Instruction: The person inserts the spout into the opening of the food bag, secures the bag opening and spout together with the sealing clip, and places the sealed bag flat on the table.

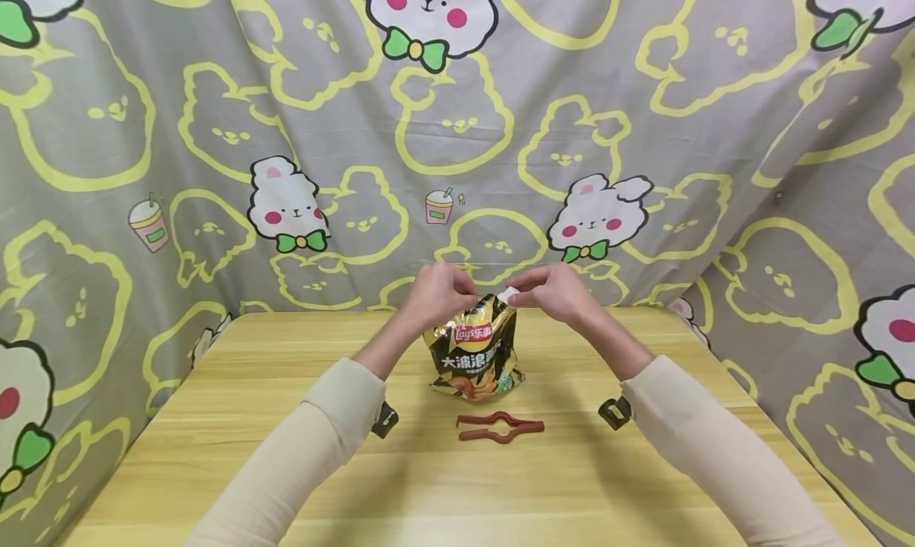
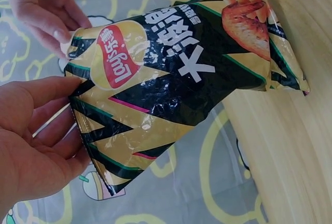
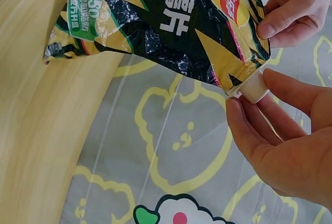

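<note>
A black and gold Lay's potato chip bag (image 1: 473, 364) stands upright on the table, its top edge raised between both hands. My left hand (image 1: 441, 295) pinches that top edge near its left side, thumb in front, as the left wrist view shows. At the opposite top corner my right hand (image 1: 556, 293) holds a small white block-shaped thing (image 3: 255, 86) between thumb and fingers. This white piece sits over the bag's edge; its exact kind cannot be told. In front of the bag lies a dark red tong-like tool (image 1: 500, 426) with two arms bulging at the middle.
The light wooden table (image 1: 286, 483) reaches back to a grey curtain (image 1: 457, 134) printed with cartoon animals. More curtain hangs along both sides. A black wrist device (image 1: 615, 412) sticks out below the right sleeve, another below the left.
</note>
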### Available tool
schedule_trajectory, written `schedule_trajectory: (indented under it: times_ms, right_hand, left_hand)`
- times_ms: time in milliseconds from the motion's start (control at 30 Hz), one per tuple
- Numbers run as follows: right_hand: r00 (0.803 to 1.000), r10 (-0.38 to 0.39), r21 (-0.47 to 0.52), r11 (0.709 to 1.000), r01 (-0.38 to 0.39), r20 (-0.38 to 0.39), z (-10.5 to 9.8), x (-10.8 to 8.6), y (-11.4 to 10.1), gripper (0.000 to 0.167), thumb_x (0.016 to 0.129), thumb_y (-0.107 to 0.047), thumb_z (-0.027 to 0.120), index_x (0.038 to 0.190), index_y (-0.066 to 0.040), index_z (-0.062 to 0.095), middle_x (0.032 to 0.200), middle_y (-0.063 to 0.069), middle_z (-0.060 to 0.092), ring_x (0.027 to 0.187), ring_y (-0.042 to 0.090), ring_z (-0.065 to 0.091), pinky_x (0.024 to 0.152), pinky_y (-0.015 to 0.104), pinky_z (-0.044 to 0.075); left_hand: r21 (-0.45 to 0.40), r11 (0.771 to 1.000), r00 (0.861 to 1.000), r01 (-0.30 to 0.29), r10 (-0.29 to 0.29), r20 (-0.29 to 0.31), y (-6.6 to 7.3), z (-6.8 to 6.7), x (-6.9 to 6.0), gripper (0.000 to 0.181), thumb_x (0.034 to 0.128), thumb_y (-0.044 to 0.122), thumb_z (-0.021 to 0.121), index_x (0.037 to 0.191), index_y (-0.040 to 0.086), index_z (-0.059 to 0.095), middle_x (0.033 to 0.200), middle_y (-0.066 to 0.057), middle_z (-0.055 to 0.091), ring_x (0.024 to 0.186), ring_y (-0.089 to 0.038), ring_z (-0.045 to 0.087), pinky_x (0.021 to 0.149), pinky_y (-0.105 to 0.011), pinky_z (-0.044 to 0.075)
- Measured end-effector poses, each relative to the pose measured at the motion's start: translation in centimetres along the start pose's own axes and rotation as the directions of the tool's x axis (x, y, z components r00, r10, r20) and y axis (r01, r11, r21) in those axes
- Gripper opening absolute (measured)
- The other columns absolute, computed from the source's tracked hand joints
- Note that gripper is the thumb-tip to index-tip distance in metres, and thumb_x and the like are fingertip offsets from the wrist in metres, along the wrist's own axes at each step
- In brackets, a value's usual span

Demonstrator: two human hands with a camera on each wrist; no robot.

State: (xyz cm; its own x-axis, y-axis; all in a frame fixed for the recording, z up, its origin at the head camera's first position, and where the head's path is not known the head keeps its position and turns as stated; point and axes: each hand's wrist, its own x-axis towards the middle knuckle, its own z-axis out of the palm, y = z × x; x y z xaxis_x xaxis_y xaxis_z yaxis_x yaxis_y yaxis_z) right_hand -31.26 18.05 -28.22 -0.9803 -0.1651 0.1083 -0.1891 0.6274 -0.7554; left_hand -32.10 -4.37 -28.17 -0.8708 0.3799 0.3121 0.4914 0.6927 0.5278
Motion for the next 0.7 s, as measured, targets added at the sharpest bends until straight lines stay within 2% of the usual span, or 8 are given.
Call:
schedule_trajectory:
  times_ms: [167, 333, 567, 700]
  right_hand:
    - [1.0, 0.009, 0.099, 0.995, -0.011, 0.022, 0.33, 0.12, 0.31, 0.031, 0.089, -0.02, 0.077, 0.119, -0.01, 0.075, 0.112, 0.01, 0.076, 0.103, 0.028, 0.072, 0.096, 0.045, 0.056]
    - [1.0, 0.013, 0.123, 0.992, -0.016, 0.025, 0.45, 0.11, 0.37, 0.031, 0.089, -0.022, 0.077, 0.118, -0.009, 0.074, 0.107, 0.01, 0.077, 0.094, 0.025, 0.075, 0.093, 0.044, 0.059]
    - [0.999, -0.01, 0.152, 0.988, 0.005, 0.032, 0.44, 0.09, 0.49, 0.032, 0.091, -0.02, 0.076, 0.118, -0.003, 0.072, 0.107, 0.014, 0.076, 0.096, 0.026, 0.074, 0.093, 0.043, 0.059]
    - [0.999, -0.01, 0.149, 0.989, 0.004, 0.041, 0.37, 0.13, 0.55, 0.033, 0.091, -0.02, 0.076, 0.119, -0.004, 0.072, 0.11, 0.014, 0.076, 0.1, 0.028, 0.073, 0.093, 0.041, 0.059]
  left_hand:
    - [-0.017, 1.0, 1.0, 0.008, -0.008, -0.001, -0.17, 0.11, 0.08, 0.006, 0.0857, 0.012, 0.077, 0.09, 0.012, 0.081, 0.088, -0.002, 0.079, 0.077, -0.013, 0.072, 0.074, -0.027, 0.06]
    - [-0.024, 1.0, 1.0, 0.002, -0.002, -0.006, -0.29, 0.03, 0.07, 0.007, 0.0859, 0.011, 0.076, 0.091, 0.012, 0.082, 0.088, -0.002, 0.079, 0.076, -0.013, 0.072, 0.075, -0.028, 0.06]
    - [-0.026, 1.0, 1.0, 0.009, -0.009, 0.002, -0.26, -0.08, 0.05, 0.008, 0.0856, 0.012, 0.076, 0.091, 0.012, 0.081, 0.088, -0.001, 0.079, 0.077, -0.012, 0.073, 0.075, -0.027, 0.06]
    - [-0.035, 0.999, 1.0, 0.025, -0.025, 0.012, -0.23, -0.06, -0.03, 0.007, 0.0855, 0.012, 0.077, 0.091, 0.013, 0.081, 0.088, -0.001, 0.079, 0.077, -0.012, 0.072, 0.074, -0.026, 0.059]
